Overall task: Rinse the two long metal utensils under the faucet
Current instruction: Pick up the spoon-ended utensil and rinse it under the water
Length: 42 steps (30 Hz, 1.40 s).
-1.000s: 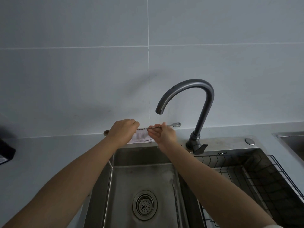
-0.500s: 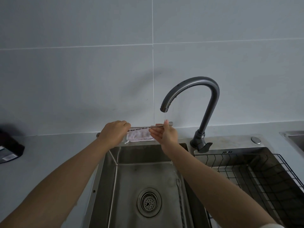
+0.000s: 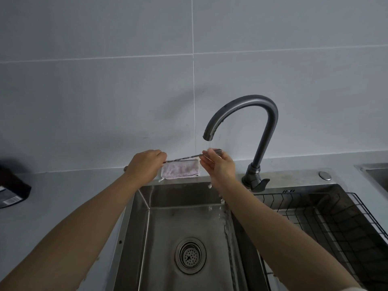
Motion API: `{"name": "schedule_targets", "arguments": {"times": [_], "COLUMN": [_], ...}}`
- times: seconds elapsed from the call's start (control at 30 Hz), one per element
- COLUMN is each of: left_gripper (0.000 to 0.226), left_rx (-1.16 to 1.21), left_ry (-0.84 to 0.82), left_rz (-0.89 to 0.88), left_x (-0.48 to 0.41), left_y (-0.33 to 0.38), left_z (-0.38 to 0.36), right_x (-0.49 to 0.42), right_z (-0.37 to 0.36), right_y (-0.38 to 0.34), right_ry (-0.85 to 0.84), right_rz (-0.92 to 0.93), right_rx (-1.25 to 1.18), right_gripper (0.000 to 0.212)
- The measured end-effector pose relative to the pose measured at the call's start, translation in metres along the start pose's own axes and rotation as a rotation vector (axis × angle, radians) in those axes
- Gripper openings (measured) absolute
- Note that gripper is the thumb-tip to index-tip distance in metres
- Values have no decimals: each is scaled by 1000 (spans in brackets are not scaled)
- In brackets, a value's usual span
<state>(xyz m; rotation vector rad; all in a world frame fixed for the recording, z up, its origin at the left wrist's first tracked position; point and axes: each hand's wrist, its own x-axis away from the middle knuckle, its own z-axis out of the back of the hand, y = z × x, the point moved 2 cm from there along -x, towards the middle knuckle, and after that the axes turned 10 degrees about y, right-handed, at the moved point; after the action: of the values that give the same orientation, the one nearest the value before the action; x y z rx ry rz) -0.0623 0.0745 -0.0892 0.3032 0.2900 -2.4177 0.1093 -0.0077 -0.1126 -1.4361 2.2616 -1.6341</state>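
A long twisted metal utensil (image 3: 182, 159) is held level just below the spout of the dark curved faucet (image 3: 270, 122). My left hand (image 3: 144, 166) grips its left end, whose tip pokes out behind the hand. My right hand (image 3: 220, 166) pinches its right end between fingers and thumb, right under a thin stream of water; only the tip shows past the fingers. Drops fall from my right wrist into the steel sink (image 3: 159, 227). A second long twisted utensil (image 3: 228, 248) lies on the sink floor along the right wall.
A folded pale cloth (image 3: 180, 171) lies on the sink's back ledge behind the hands. The drain strainer (image 3: 190, 255) sits mid-basin. A black wire rack (image 3: 315, 217) fills the right basin. A dark object (image 3: 12, 185) stands on the counter at far left.
The utensil has slid left through my right hand, so its forked end now barely shows past the fingers. Both hands have stayed under the spout.
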Motion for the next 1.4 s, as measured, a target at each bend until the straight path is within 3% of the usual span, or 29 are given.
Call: {"name": "schedule_targets", "arguments": {"times": [0.17,0.27,0.37,0.47,0.57,0.63,0.8,1.0,1.13,1.4], "left_gripper": [31,11,10,11,3,11,13,18,20,26], "left_rx": [-23,23,59,63,33,-12,-20,4,-1,-1], "left_ry": [10,44,66,89,53,-21,-18,-18,-34,-60], "left_rz": [28,83,89,56,27,31,37,24,-2,-13], "left_x": [-3,-2,-4,-11,-20,-26,-33,-34,-35,-30], "left_y": [-4,-7,-6,1,17,27,34,39,44,40], "left_z": [1,-2,-1,2,6,7,5,6,3,0], "right_x": [3,4,6,4,3,1,-1,-2,0,6], "right_z": [-3,-6,-10,-12,-12,-10,-3,-4,-10,-11], "right_y": [1,2,4,2,1,0,-6,-6,-1,-3], "right_ry": [-9,-20,-20,5,7,3,-86,-62,-60,-25], "right_rz": [-11,-14,-13,-20,-57,-59,-6,23,14,26], "right_rx": [8,12,-5,-1,34,47,68,115,159,238], "right_gripper": [39,25,10,16,35,37,14,16,29,9]}}
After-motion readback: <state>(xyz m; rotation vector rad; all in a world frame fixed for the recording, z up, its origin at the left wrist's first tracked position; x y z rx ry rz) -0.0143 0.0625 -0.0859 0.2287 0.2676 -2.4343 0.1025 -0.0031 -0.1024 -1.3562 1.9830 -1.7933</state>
